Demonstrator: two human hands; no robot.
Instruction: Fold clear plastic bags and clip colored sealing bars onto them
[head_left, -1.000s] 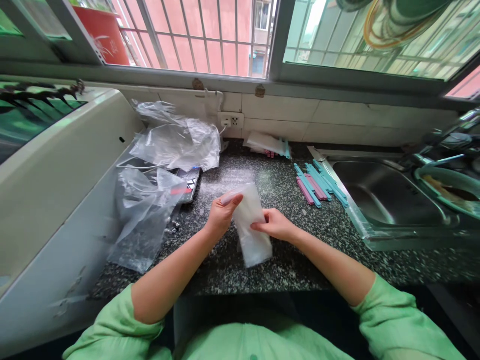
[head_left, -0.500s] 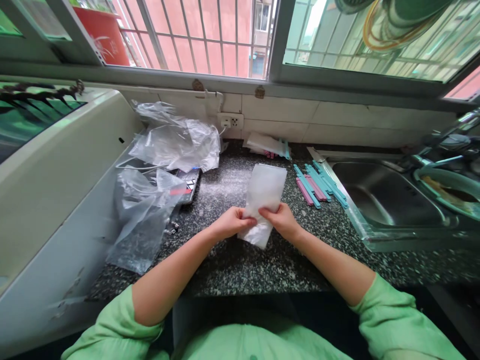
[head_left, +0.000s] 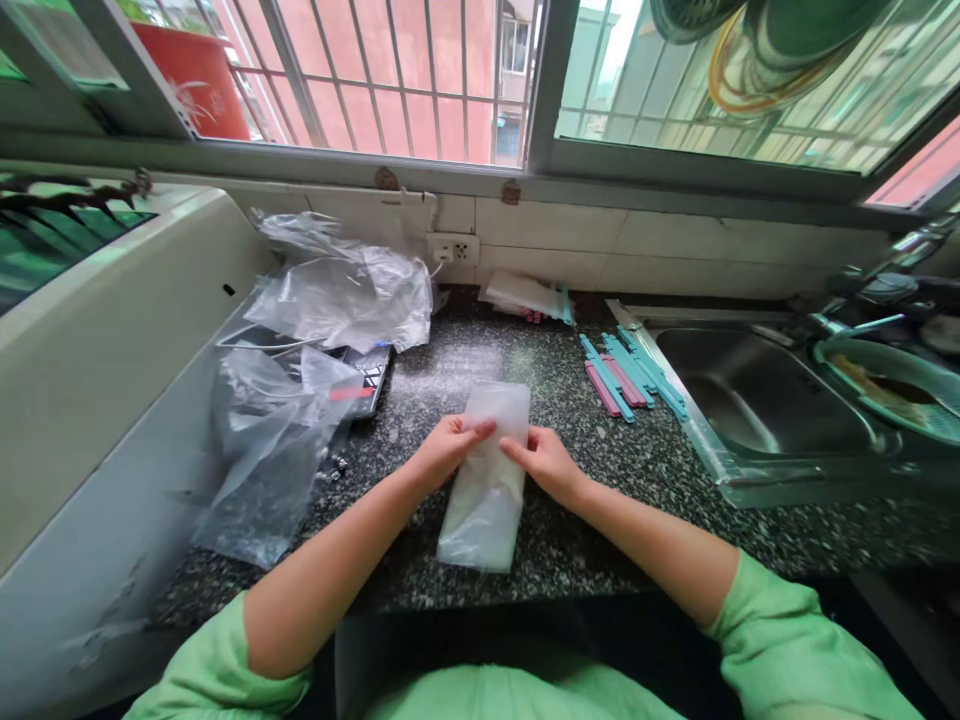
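Note:
A small clear plastic bag (head_left: 484, 490) lies lengthwise over the speckled granite counter (head_left: 600, 470), its far end raised near my fingers. My left hand (head_left: 446, 450) pinches the bag's upper left edge with closed fingers. My right hand (head_left: 544, 462) pinches its upper right edge in the same way. Both hands sit side by side just in front of me, with green sleeves at the bottom of the view.
Crumpled clear bags (head_left: 337, 290) and a larger bag (head_left: 270, 440) lie at the left beside a white appliance (head_left: 112, 330). A phone (head_left: 369, 375) lies under them. Teal and pink sealing clips (head_left: 626, 370) lie next to the steel sink (head_left: 757, 400). A wall socket (head_left: 454, 248) is behind.
The bag was held up past my hands half a second ago; now it hangs toward me, and both hands grip its far end. The view shifted slightly.

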